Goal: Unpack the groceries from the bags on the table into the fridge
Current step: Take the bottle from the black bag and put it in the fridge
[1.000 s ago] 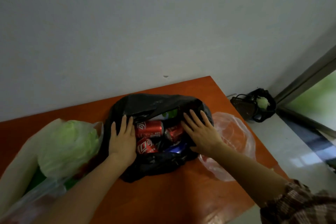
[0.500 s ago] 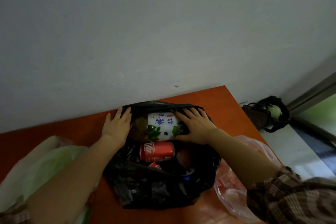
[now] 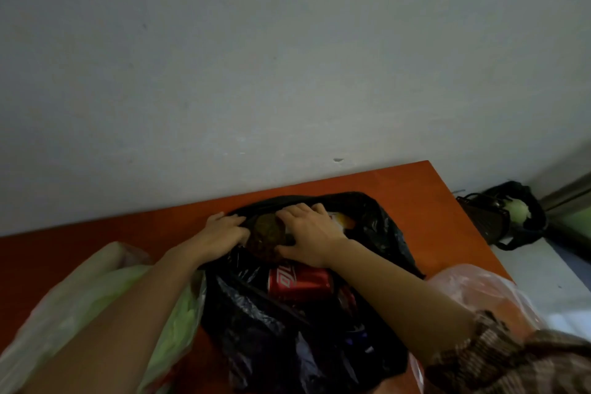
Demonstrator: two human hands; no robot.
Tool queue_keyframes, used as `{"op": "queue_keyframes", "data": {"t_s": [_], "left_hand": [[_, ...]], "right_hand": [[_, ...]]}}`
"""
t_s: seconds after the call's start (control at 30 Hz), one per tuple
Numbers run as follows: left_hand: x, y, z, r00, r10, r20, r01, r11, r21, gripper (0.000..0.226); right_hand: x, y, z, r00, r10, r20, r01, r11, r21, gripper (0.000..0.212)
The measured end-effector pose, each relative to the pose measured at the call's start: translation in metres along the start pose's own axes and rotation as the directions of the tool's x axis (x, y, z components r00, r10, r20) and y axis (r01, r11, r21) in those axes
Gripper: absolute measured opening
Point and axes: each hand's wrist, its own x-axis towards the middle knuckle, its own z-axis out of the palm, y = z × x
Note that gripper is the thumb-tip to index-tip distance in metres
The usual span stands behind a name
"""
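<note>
Reaching into the black bag (image 3: 256,345) on the orange table (image 3: 415,195) with both hands. Wrapping the right hand (image 3: 310,237) round a brownish bottle (image 3: 267,233) at the bag's far end, fingers curled over the top, thumb hooked beneath, a scrap of white and orange label showing past the knuckles. Laying the left hand (image 3: 224,233) on the bag's rim, right against the bottle's left end. Gripping the plastic or only pressing it? Hard to tell in this blur. Crowded just below the bottle by a red can (image 3: 299,281) lying on its side inside the bag. Hemmed in on the left by a clear bag (image 3: 96,285) of pale green leaves, touching the black bag and partly hidden under the left forearm. Flanked on the right by a pinkish bag (image 3: 473,285), tucked behind the plaid sleeve (image 3: 511,358). Backed by a plain grey wall (image 3: 287,73). Parked on the floor off the table's far right corner: a dark basket (image 3: 479,221) with something pale green inside.
</note>
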Motion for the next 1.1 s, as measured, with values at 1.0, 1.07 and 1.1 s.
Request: {"op": "queue_keyframes", "data": {"t_s": [1.0, 1.07, 1.1], "left_hand": [[-0.009, -0.012, 0.002, 0.978, -0.198, -0.06, 0.202, 0.977, 0.072, 0.023], [-0.013, -0.012, 0.003, 0.98, -0.179, -0.086, 0.186, 0.979, 0.085, 0.026], [-0.016, -0.01, 0.001, 0.978, -0.182, -0.098, 0.186, 0.982, 0.043, 0.029]], "right_hand": [[0.022, -0.021, 0.01, 0.995, 0.06, 0.076, -0.065, 0.995, 0.07, 0.101], [0.021, -0.021, 0.011, 0.995, 0.06, 0.076, -0.067, 0.995, 0.08, 0.101], [0.02, -0.02, 0.011, 0.995, 0.063, 0.075, -0.07, 0.993, 0.09, 0.101]]}}
